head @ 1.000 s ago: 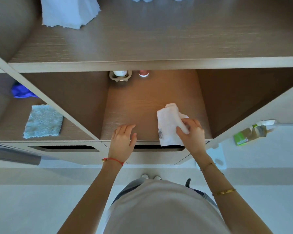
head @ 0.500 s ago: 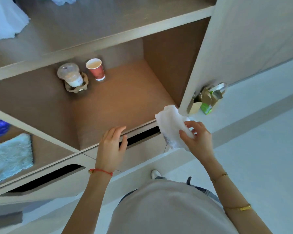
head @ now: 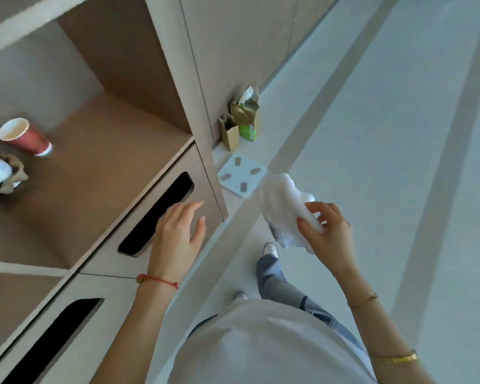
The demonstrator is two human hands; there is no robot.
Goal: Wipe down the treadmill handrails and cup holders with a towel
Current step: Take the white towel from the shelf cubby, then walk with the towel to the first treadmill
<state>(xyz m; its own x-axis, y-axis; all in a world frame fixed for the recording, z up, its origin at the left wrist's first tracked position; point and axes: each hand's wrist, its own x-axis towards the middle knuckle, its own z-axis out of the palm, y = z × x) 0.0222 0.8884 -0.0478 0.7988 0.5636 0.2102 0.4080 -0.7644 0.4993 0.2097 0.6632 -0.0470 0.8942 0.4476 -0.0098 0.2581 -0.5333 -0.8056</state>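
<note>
One towel (head: 284,209), two hands

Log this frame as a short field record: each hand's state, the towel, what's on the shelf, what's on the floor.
right hand: grips the white towel, held over the floor
left hand: fingers straight, holds nothing, in front of the drawer front
shelf: red paper cup, upright
floor: paper bags against the cabinet
treadmill: not in view

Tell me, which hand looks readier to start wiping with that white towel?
The right hand, probably: its fingers already pinch the white towel, held out over the floor. The left hand is open and holds nothing, in front of the cabinet drawer.
</note>
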